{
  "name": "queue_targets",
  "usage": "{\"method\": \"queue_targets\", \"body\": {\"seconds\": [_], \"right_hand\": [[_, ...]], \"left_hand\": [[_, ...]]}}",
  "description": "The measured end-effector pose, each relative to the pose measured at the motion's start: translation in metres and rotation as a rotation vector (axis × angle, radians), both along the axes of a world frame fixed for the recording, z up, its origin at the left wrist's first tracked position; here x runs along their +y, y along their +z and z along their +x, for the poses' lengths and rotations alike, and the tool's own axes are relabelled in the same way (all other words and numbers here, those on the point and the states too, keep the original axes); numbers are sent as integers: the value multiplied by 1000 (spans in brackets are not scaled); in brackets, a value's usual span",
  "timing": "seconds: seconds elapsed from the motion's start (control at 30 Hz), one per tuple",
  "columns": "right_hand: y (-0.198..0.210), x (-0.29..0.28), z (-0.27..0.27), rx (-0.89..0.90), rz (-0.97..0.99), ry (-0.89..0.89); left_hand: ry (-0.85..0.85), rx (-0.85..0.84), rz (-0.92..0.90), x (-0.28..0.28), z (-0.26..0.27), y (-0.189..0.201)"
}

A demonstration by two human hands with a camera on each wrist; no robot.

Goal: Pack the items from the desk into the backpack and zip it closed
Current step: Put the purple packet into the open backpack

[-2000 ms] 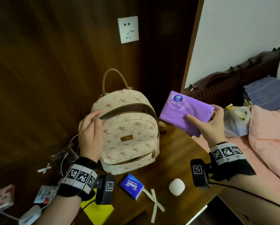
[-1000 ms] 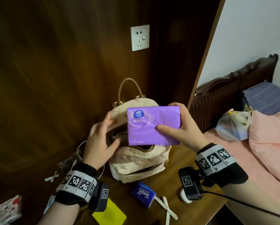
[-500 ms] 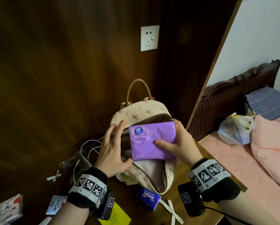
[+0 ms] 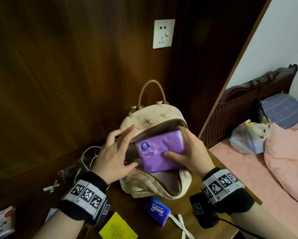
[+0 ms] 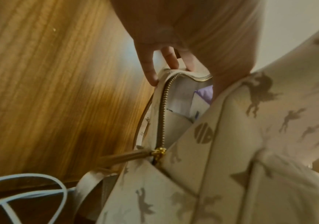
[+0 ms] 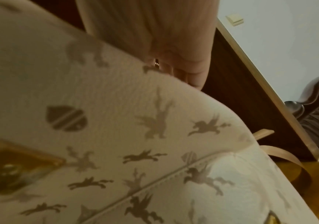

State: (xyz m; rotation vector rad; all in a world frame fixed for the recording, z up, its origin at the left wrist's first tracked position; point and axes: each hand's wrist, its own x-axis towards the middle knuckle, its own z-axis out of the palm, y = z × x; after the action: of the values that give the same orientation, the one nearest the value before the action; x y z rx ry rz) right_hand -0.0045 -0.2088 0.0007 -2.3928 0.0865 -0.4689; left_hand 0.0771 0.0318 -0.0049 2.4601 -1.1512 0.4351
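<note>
A cream backpack (image 4: 151,118) with a horse print and a tan handle stands on the wooden desk (image 4: 193,221), its main zip open. My left hand (image 4: 117,150) spreads the opening, fingers stretched to the back rim and thumb on the front flap. In the left wrist view the fingertips (image 5: 152,75) rest on the zip edge of the backpack (image 5: 231,136). My right hand (image 4: 191,156) grips a purple tissue pack (image 4: 160,150), thumb on top, half inside the opening. A corner of the purple pack (image 5: 205,94) shows inside. The right wrist view shows only the backpack (image 6: 135,136) and my right hand (image 6: 155,30).
On the desk in front of the backpack lie a blue Tempo tissue pack (image 4: 157,211), a yellow card (image 4: 118,228) and white ribbon strips (image 4: 182,226). A white cable (image 4: 87,156) lies at left. A wooden wall stands behind; a bed with a plastic bag (image 4: 248,138) is at right.
My right hand brought the purple pack from the right over the backpack and lowered it into the opening. My left hand moved from the bag's side to spread the opening.
</note>
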Motion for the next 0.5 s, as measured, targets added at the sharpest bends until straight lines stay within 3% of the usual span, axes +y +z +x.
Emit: {"method": "queue_targets", "body": {"seconds": [0.17,0.4,0.5], "right_hand": [[-20,18,-2,47,-7,-19],[-26,24,-1,204,-23,-95],[-28,32,0,192,-62,-125]], "left_hand": [[-21,86,190,-9,6,-11],[-61,145,86,-6,7,-21],[-74,166,72,-8,4,-20]]}}
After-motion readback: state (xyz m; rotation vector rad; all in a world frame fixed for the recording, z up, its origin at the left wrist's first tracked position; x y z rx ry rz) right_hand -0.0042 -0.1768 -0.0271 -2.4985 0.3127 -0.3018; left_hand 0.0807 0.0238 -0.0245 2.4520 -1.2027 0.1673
